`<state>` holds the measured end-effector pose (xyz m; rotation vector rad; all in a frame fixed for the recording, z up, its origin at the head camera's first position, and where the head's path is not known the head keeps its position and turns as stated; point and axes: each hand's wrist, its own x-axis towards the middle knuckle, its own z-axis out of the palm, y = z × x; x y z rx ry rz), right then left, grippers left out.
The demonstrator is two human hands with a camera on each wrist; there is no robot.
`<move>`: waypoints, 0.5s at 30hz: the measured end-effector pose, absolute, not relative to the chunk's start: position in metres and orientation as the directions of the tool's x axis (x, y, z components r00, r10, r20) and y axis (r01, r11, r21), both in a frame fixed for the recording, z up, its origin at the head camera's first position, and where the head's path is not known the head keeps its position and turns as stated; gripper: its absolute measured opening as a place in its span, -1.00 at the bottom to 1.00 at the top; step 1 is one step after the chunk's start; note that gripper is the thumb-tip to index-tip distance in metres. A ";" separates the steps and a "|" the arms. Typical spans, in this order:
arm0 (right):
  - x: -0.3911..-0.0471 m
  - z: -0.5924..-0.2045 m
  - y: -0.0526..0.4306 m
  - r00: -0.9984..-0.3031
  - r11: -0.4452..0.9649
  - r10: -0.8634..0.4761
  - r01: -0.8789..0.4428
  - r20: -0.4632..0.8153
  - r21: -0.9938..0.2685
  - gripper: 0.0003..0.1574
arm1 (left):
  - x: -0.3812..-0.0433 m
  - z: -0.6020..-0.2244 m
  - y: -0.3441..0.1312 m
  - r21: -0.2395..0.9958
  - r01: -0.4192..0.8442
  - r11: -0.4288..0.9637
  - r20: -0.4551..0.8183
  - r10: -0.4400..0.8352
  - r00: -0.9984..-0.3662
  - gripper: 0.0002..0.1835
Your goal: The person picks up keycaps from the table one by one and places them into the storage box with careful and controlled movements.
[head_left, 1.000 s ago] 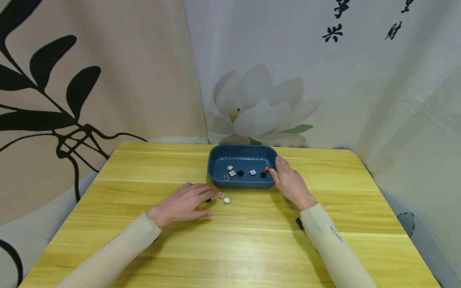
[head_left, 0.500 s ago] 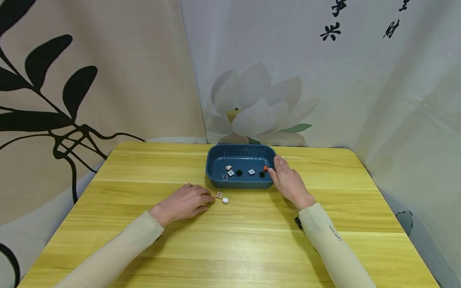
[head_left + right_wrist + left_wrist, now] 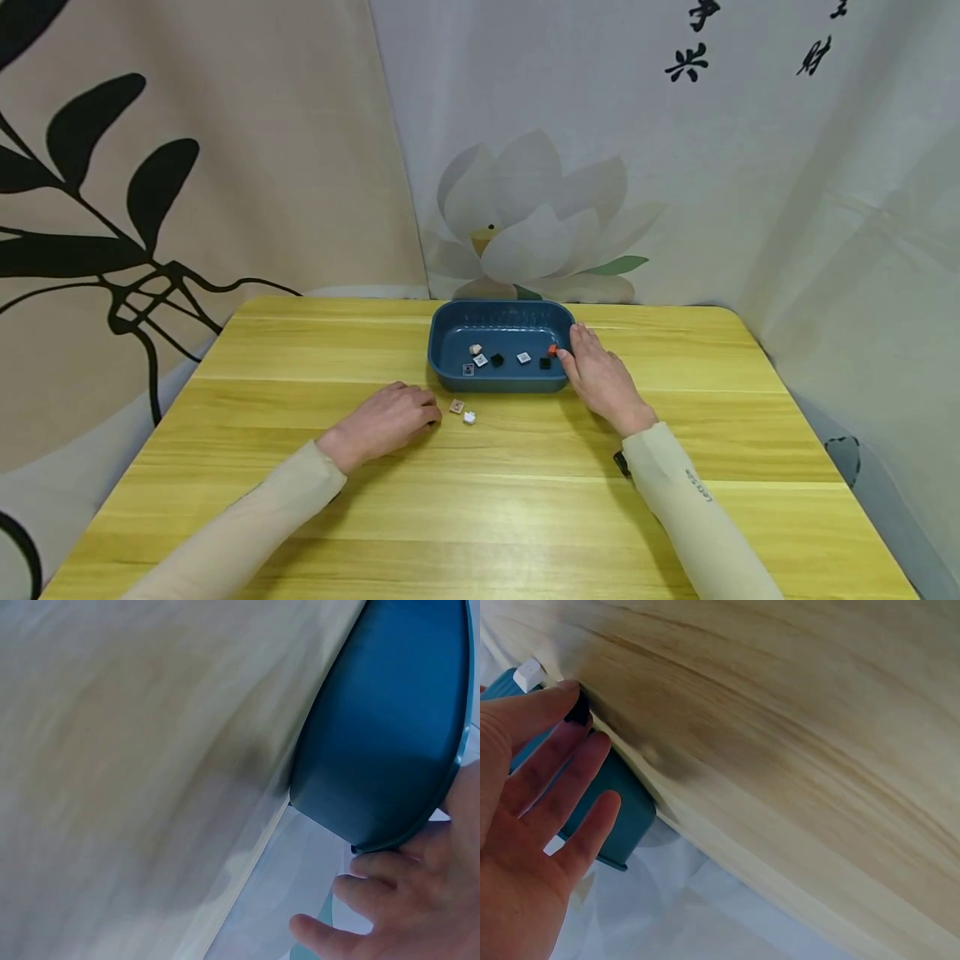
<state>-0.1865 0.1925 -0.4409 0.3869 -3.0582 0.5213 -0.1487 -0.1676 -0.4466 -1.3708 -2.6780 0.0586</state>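
Note:
In the left wrist view, my left hand [image 3: 390, 419] pinches a small black keycap [image 3: 578, 709] between thumb and fingers, low over the table. The head view barely shows that keycap under the fingertips. Just right of this hand, a beige keycap [image 3: 457, 406] and a white keycap [image 3: 469, 417] lie on the wood. Behind them stands a blue tray [image 3: 498, 385] with several small white, black, clear and orange pieces inside. My right hand [image 3: 606, 379] holds the tray's right end, its thumb over the rim and its fingers along the outside.
The wooden table [image 3: 525, 517] reaches back to a printed curtain [image 3: 570, 150]. The tray stands close to the table's far edge. A black wrist strap part [image 3: 622, 463] shows below the right cuff.
My left hand's fingers have curled onto the black keycap, which lay on the table, and drawn slightly back to the left. The right hand still holds the tray.

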 end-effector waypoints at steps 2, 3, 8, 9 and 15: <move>-0.186 -0.440 0.192 -0.969 0.913 -0.241 -0.245 0.056 -0.327 -0.15 | -0.148 -0.447 -0.167 -0.086 0.802 0.591 0.112 0.806 -0.581 -0.83; -0.186 -0.440 0.192 -0.969 0.912 -0.241 -0.246 0.055 -0.328 -0.15 | -0.148 -0.447 -0.168 -0.081 0.802 0.592 0.119 0.804 -0.582 -0.83; -0.186 -0.440 0.192 -0.969 0.911 -0.242 -0.243 0.047 -0.332 -0.14 | -0.149 -0.445 -0.169 -0.057 0.806 0.589 0.189 0.799 -0.570 -0.87; -0.186 -0.440 0.192 -0.969 0.912 -0.241 -0.242 0.045 -0.332 -0.14 | -0.149 -0.444 -0.169 -0.054 0.809 0.585 0.203 0.800 -0.565 -0.88; -0.186 -0.439 0.191 -0.971 0.913 -0.235 -0.236 0.042 -0.332 -0.14 | -0.150 -0.435 -0.166 -0.018 0.800 0.600 0.238 0.779 -0.580 -0.83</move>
